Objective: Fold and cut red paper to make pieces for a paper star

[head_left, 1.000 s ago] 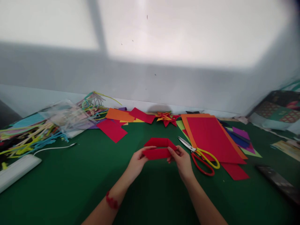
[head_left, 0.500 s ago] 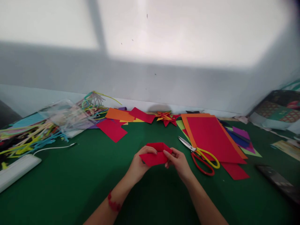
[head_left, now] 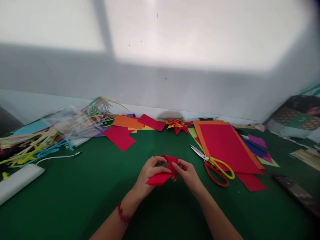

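A folded piece of red paper (head_left: 160, 179) is held between both hands over the green tabletop (head_left: 95, 186). My left hand (head_left: 149, 171) wraps round its left part, with fingers laid across the folds. At its right end, my right hand (head_left: 187, 173) pinches the paper between thumb and fingers. The far fold rises behind the fingertips, and part of the paper is hidden by my left fingers. Scissors (head_left: 212, 163) with one yellow and one red handle lie to the right of my right hand, blades slightly apart.
Red and orange sheets (head_left: 225, 146) are stacked at the right, near a dark phone (head_left: 297, 193). Folded paper stars (head_left: 176, 125) and loose red paper (head_left: 120, 138) lie along the wall. Pipe cleaners (head_left: 42, 143) and a white power strip (head_left: 22, 181) occupy the left.
The red paper has come slightly nearer and been squeezed narrower and tilted. My left fingers have moved over and into its folds, while my right hand has shifted slightly left along with it.
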A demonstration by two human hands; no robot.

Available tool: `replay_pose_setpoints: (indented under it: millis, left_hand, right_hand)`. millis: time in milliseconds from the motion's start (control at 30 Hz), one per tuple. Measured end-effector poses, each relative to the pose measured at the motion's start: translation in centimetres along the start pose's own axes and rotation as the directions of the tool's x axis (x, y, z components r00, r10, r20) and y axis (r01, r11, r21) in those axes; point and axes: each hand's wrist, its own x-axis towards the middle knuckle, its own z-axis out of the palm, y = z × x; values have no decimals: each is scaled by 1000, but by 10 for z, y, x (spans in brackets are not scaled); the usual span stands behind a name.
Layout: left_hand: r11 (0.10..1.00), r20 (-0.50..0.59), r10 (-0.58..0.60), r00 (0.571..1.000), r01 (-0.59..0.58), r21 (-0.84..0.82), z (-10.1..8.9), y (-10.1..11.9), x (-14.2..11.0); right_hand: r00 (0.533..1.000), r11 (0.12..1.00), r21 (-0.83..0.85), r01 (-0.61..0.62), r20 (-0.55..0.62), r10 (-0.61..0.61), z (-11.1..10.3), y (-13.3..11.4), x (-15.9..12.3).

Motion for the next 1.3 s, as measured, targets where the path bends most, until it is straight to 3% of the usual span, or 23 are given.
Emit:
replay_pose_setpoints:
  millis: [133, 300, 500, 733, 1300]
  left_hand:
    - [990, 0, 95, 995, -95, 103, 3, -4, 1]
    - [995, -92, -24, 995, 15, -96, 17, -8, 1]
    - [948, -176, -225, 958, 173, -268, 24, -15, 1]
    - [879, -183, -298, 937, 194, -436, 27, -19, 3]
    - [915, -273, -310, 911, 207, -347, 26, -22, 1]
  right_hand:
    - [999, 999, -4, 33, -39, -33, 3, -3, -2]
    - [998, 999, -2, 48, -32, -48, 1, -2, -1]
    - [999, 1000, 6, 21, -36, -20, 5, 1, -1]
    - [996, 998, 10, 59, -66, -58, 12, 7, -2]
    - [1000, 999, 29, -14, -18, 14, 21, 12, -4]
